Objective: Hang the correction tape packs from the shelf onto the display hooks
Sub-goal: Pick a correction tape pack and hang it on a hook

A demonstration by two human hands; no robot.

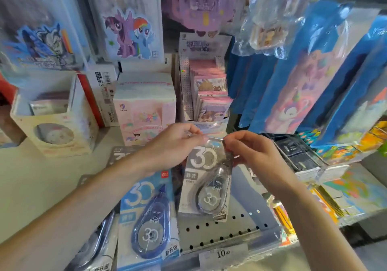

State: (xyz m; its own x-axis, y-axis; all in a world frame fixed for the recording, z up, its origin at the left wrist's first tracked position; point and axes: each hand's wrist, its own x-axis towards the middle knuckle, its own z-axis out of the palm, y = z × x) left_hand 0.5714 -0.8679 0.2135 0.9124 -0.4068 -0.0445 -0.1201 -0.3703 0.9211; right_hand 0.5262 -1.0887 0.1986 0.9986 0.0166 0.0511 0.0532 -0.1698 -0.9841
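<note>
I see both hands pinching the top edge of a grey correction tape pack (206, 184): left hand (173, 145) and right hand (249, 151) each closed on it, above the pegboard (219, 231). A blue pack (146, 218) hangs beside it. Behind, an open display box (206, 122) holds card packets (pink-topped).

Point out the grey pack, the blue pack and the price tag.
grey pack (206, 187), head view, card middle.
blue pack (146, 214), head view, card middle.
price tag (223, 254), head view, printed number.
</note>
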